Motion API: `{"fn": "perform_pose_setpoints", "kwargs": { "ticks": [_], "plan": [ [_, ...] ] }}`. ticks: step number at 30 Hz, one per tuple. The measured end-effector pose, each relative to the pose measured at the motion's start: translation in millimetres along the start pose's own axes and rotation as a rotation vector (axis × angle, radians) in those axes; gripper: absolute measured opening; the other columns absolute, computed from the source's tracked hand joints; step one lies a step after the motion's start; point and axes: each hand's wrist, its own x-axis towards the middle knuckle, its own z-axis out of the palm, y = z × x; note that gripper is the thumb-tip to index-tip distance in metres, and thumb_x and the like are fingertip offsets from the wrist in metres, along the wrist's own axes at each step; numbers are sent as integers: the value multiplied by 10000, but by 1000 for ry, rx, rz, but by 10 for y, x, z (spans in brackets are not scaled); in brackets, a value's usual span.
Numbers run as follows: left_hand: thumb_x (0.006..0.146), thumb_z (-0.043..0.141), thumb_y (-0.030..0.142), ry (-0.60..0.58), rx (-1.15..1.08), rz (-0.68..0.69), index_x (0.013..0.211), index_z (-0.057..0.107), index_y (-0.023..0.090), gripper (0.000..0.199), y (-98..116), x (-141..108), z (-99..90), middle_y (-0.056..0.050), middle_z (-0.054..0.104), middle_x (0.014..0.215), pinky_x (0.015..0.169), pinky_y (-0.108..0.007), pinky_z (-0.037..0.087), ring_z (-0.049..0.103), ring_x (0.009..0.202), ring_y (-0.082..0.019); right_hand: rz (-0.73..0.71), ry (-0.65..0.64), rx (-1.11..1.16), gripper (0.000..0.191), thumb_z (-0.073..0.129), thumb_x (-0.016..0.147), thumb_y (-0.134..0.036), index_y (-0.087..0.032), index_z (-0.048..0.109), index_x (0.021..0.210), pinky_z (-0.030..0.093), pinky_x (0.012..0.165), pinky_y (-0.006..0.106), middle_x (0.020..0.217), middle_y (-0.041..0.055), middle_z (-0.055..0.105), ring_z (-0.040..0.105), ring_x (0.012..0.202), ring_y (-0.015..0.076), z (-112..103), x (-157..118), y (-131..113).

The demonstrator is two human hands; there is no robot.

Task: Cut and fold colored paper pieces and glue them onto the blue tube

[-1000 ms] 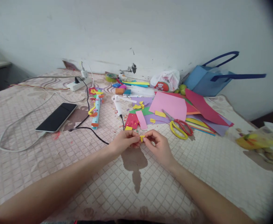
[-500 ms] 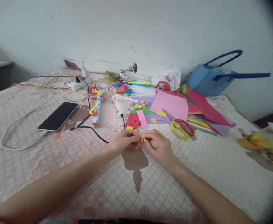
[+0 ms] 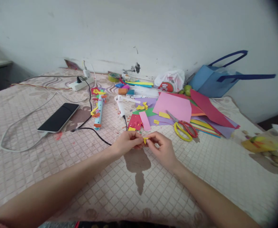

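Left of the metal scissors with yellow and red handles [image 3: 179,123], we see left hand [image 3: 127,142] and right hand [image 3: 163,148] pinching a small, pointed yellow paper-like scrap [image 3: 145,139], probably shaping it; continuing calls for steadiness.

Dark phone [image 3: 58,117] at nine, blue bag [image 3: 207,83] at two

From mid-view, the wall [image 3: 139,31] is twelve. The phone lies screen up, a cable [image 3: 19,150] at its near end. The power strip [image 3: 74,86] at ten holds a black plug [image 3: 79,80] and white adapter [image 3: 86,74]. Tape [image 3: 110,78] lies toward eleven. Between one and two, a white bag [image 3: 175,80] sits beside green fruit [image 3: 188,92]. At three, a blurred clear bag [image 3: 259,145] shows yellow.
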Motion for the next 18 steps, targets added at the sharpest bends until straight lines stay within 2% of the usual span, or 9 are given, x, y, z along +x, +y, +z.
{"fn": "perform_pose_setpoints", "kwargs": {
  "ticks": [8, 13, 18],
  "plan": [
    [704, 649, 247, -3, -54, -18, 694, 587, 116, 145, -14, -2, 4, -8, 618, 620, 603, -206, 437, 562, 576, -79, -23, 9, -38, 103, 511, 791, -109, -175, 589, 810, 475, 641, 249, 738, 11, 607, 580, 662, 126, 4, -1, -16],
    [704, 657, 261, -25, -1, -4, 711, 598, 117, 156, -9, 3, 9, -11, 627, 623, 574, -193, 417, 556, 569, -79, 7, -3, 13, 99, 504, 801, -114, -178, 578, 817, 487, 641, 244, 741, 6, 610, 591, 667, 122, 16, -7, -2],
    [707, 652, 242, -21, -18, -17, 697, 600, 117, 136, -6, 2, 9, -6, 619, 612, 618, -216, 445, 565, 581, -86, -72, 11, -54, 131, 504, 791, -88, -181, 591, 823, 480, 633, 243, 754, 9, 604, 579, 673, 122, 8, -3, -20]
  ]
}}
